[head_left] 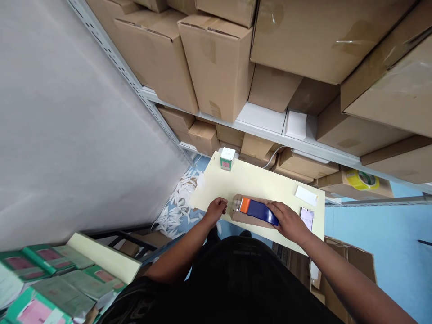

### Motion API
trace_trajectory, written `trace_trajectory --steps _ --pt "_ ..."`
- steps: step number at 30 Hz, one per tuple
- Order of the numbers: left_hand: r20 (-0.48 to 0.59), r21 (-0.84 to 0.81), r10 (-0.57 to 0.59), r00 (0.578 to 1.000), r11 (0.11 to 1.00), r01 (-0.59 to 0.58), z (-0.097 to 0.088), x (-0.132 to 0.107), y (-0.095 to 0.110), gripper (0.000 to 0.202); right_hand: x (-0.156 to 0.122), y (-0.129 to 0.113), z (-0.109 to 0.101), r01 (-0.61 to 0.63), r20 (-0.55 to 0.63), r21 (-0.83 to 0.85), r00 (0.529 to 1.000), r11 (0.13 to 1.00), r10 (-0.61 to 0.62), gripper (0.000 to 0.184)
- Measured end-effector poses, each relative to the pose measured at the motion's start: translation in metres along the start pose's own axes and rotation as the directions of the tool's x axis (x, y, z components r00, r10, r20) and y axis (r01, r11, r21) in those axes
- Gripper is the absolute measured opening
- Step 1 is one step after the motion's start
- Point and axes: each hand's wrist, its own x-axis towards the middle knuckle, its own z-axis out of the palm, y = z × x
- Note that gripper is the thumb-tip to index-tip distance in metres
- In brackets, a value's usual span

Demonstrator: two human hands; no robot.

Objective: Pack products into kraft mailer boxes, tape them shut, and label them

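A blue and orange tape dispenser point(259, 211) lies along the top of a small brown cardboard box point(240, 217) near the table's front edge. My right hand point(286, 219) is closed around the right end of the dispenser. Clear tape shows at the orange end, over the box's left side. Just left of the box, my left hand point(217, 211) is closed with its fingers curled in. Whether anything is between those fingers is too small to tell.
On the pale yellow table point(270, 180) stand a green and white box point(227, 159), a white box point(306, 195) and a phone point(306, 218). Shelves of cartons rise behind. A yellow tape roll point(362, 180) sits right. Paper strips point(178, 198) litter the floor; green boxes point(50, 279) stand lower left.
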Motion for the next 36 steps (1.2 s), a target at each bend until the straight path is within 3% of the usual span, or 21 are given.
trace_trajectory --steps 6,10,13,17,19,20,22,24,26,30,33,36 --pt "0.041 0.219 0.076 0.996 0.972 -0.083 0.016 0.003 -0.007 0.019 -0.002 -0.011 -0.002 -0.022 -0.006 0.025 1.000 0.999 0.022 0.079" --pt "0.043 0.339 0.182 0.982 0.922 -0.186 0.025 0.002 -0.010 0.019 0.003 -0.022 -0.005 -0.074 -0.012 0.006 0.997 0.997 0.074 0.060" --pt "0.019 0.336 0.228 0.974 0.916 -0.221 0.028 0.004 -0.014 0.018 0.012 -0.029 -0.009 -0.152 0.032 0.011 0.988 0.988 0.152 0.058" --pt "-0.045 0.373 0.275 0.960 0.896 -0.239 0.027 0.000 -0.019 0.047 0.023 -0.032 -0.013 -0.239 0.127 0.006 0.963 0.971 0.237 0.053" --pt "-0.004 0.482 0.409 0.912 0.800 -0.357 0.023 -0.008 -0.016 0.052 0.025 -0.032 -0.016 -0.248 0.168 -0.006 0.955 0.969 0.246 0.054" --pt "0.075 0.541 0.496 0.865 0.708 -0.453 0.020 -0.013 -0.014 0.054 0.026 -0.032 -0.018 -0.241 0.184 -0.021 0.953 0.970 0.241 0.056" --pt "0.325 0.601 0.600 0.731 0.466 -0.649 0.016 -0.025 -0.007 0.065 0.027 -0.033 -0.024 -0.211 0.208 -0.072 0.953 0.975 0.222 0.056" --pt "0.555 0.582 0.565 0.610 0.261 -0.770 0.014 -0.034 0.000 0.090 0.031 -0.037 -0.030 -0.181 0.226 -0.150 0.951 0.972 0.212 0.050" --pt "0.645 0.577 0.508 0.570 0.164 -0.800 0.016 -0.037 0.005 0.108 0.037 -0.044 -0.034 -0.166 0.251 -0.244 0.941 0.956 0.228 0.041" --pt "0.582 0.642 0.506 0.637 0.195 -0.741 0.028 -0.029 0.011 0.113 0.053 -0.059 -0.034 -0.197 0.278 -0.400 0.904 0.895 0.324 0.024" --pt "0.533 0.646 0.488 0.691 0.293 -0.705 0.038 -0.023 0.015 0.122 0.059 -0.067 -0.025 -0.227 0.260 -0.454 0.891 0.862 0.372 0.036" --pt "0.555 0.619 0.426 0.715 0.363 -0.696 0.044 -0.021 0.018 0.138 0.058 -0.073 -0.016 -0.258 0.227 -0.452 0.892 0.854 0.390 0.055"
